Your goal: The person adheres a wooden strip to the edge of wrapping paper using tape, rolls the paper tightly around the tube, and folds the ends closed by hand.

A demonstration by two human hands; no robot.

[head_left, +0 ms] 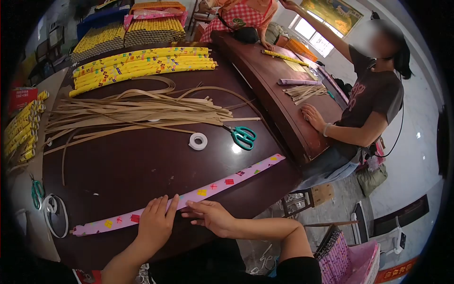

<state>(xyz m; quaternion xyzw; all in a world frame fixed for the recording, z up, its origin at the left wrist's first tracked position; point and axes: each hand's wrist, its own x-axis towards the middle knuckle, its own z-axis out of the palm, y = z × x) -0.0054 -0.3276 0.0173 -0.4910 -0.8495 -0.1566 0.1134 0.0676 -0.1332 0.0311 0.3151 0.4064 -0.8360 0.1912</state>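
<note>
A long roll of pink wrapping paper (229,181) with a gift-box print lies slantwise across the dark table. My left hand (156,220) rests on the middle of the roll, its fingers stretched out flat over the paper. Just right of it, my right hand (211,218) is at the roll's near edge, thumb and fingers loosely apart, holding nothing. Beyond the roll are a white roll of tape (197,141) and green-handled scissors (243,137).
Brown paper strips (142,113) and yellow rolls (142,66) cover the far part of the table (118,165). More scissors (37,193) and a white tape loop (56,216) lie at left. A person (373,90) sits at the adjoining table (265,75).
</note>
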